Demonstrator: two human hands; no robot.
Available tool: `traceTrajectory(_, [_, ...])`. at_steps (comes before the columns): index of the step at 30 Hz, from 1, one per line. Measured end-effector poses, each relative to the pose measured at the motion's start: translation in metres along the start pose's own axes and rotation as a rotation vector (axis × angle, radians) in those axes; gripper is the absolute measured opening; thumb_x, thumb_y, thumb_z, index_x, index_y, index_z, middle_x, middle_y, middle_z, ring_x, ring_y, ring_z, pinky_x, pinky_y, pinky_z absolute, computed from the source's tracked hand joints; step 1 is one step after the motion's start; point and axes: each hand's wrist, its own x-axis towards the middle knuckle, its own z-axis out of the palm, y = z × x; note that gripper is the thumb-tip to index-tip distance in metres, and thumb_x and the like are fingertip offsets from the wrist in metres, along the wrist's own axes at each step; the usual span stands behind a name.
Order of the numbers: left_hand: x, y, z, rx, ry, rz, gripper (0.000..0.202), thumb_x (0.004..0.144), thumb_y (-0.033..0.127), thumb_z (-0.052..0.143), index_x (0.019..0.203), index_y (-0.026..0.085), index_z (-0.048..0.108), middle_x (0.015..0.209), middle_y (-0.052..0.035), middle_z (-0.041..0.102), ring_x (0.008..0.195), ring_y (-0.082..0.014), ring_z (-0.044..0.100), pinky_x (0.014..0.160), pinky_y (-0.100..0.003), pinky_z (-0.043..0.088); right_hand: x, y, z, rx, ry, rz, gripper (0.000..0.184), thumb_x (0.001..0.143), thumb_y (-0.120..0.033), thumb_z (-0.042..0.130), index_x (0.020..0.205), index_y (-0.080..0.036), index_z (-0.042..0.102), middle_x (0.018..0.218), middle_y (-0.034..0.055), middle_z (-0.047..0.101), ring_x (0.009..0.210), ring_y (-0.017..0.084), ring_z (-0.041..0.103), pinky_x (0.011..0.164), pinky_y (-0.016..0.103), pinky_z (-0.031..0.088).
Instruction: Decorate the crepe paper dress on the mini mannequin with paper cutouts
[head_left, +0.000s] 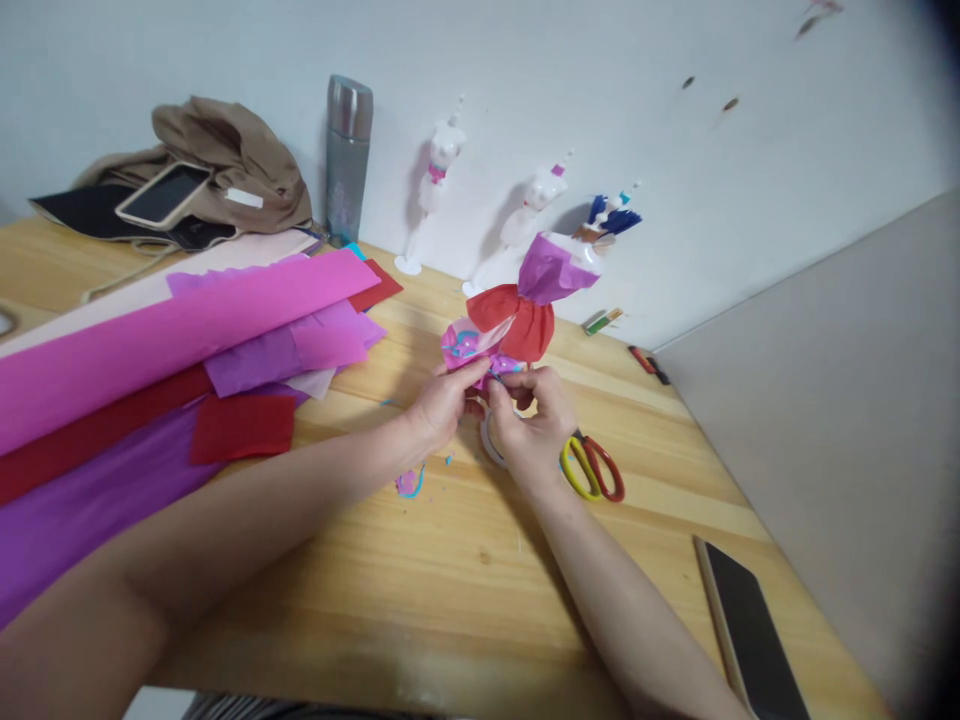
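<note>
One pink-and-blue decorated paper [460,344] was pinched by the curled, nearly closed left hand [442,402] and right hand [541,410], just below the red skirt [526,320] and purple bodice [550,270] of a tilted dress form [588,256]. Beneath, a white ring [487,443] was partly hidden; scissors [591,472] were laid nearby on the bench [450,570].

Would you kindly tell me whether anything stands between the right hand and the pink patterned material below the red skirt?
Nothing visible does: the right hand is at the pink patterned material, and the scissors' handles lie to its right.
</note>
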Motion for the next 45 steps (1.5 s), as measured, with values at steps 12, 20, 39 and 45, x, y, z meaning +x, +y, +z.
traceTrajectory(12, [-0.011,0.005,0.0,0.062,-0.057,0.01,0.037,0.078,0.051,0.084,0.09,0.019,0.071,0.083,-0.0021,0.069,0.064,-0.0122,0.059,0.055,-0.025,0.038,0.016,-0.007,-0.015,0.055,0.061,0.068,0.014,0.091,-0.022,0.066,0.077,-0.024,0.067,0.068,-0.0016,0.057,0.059,0.017,0.051,0.058,0.034,0.042])
traceTrajectory(20, [-0.013,0.001,0.003,0.129,-0.028,0.063,0.024,0.074,0.028,0.084,0.085,0.016,0.067,0.075,-0.0004,0.064,0.059,-0.01,0.053,0.053,-0.024,0.035,0.021,-0.005,-0.018,0.035,-0.042,0.0,0.009,0.088,-0.018,0.065,0.083,-0.024,0.071,0.07,-0.0015,0.061,0.059,0.015,0.053,0.057,0.032,0.044])
traceTrajectory(39, [-0.009,-0.002,-0.002,0.051,-0.018,0.061,0.02,0.072,0.029,0.085,0.081,0.015,0.074,0.068,-0.0017,0.067,0.057,-0.0113,0.056,0.052,-0.024,0.035,0.024,0.002,-0.014,-0.103,-0.105,-0.233,0.017,0.096,-0.014,0.063,0.088,-0.025,0.073,0.077,0.0024,0.064,0.066,0.018,0.061,0.06,0.032,0.052])
traceTrajectory(45, [-0.008,-0.001,-0.001,0.022,-0.011,0.084,0.021,0.068,0.029,0.084,0.081,0.015,0.073,0.069,-0.0016,0.068,0.059,-0.0123,0.059,0.053,-0.025,0.039,0.024,0.008,-0.013,-0.15,-0.161,-0.312,0.017,0.099,-0.016,0.062,0.095,-0.023,0.077,0.079,0.0049,0.066,0.07,0.02,0.063,0.061,0.034,0.052])
